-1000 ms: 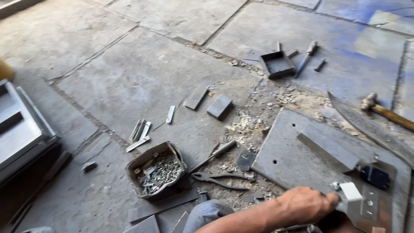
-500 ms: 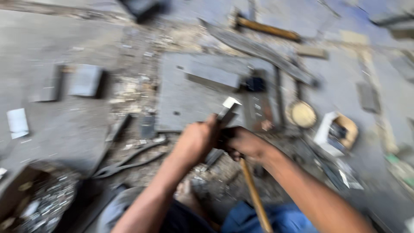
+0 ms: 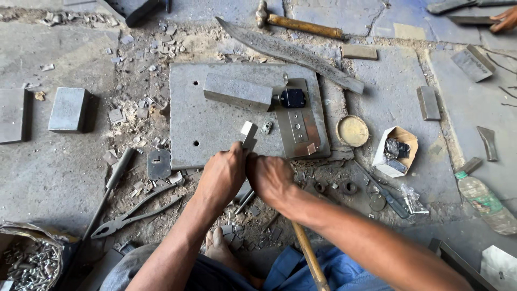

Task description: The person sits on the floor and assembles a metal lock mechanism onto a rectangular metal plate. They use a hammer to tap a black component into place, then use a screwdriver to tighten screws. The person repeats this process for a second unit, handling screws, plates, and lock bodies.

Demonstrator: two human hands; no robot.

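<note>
My left hand (image 3: 223, 175) and my right hand (image 3: 269, 178) are pressed together at the near edge of a thick grey steel plate (image 3: 215, 126). Both are closed around the top of a wooden-handled hammer (image 3: 308, 256), whose handle runs down under my right forearm. Its square metal head (image 3: 248, 132) sticks out above my fingers, over the plate's edge. On the plate lie a grey steel block (image 3: 237, 91), a black lock part (image 3: 293, 98), a drilled metal strip (image 3: 300, 126) and a small nut (image 3: 265, 127). My bare foot (image 3: 219, 249) shows below my hands.
Pliers (image 3: 134, 213) and a box of screws (image 3: 29, 261) lie at the lower left, metal blocks (image 3: 67, 109) at the left. A long blade (image 3: 291, 54) and second hammer (image 3: 299, 23) lie beyond the plate. A round lid (image 3: 353, 131), paper box (image 3: 396, 152) and bottle (image 3: 484, 202) lie right. Another person's hand (image 3: 506, 19) is top right.
The view has swung from the floor on the left to straight over the plate. My left hand has joined my right on the hammer; both now rest at the plate's near edge.
</note>
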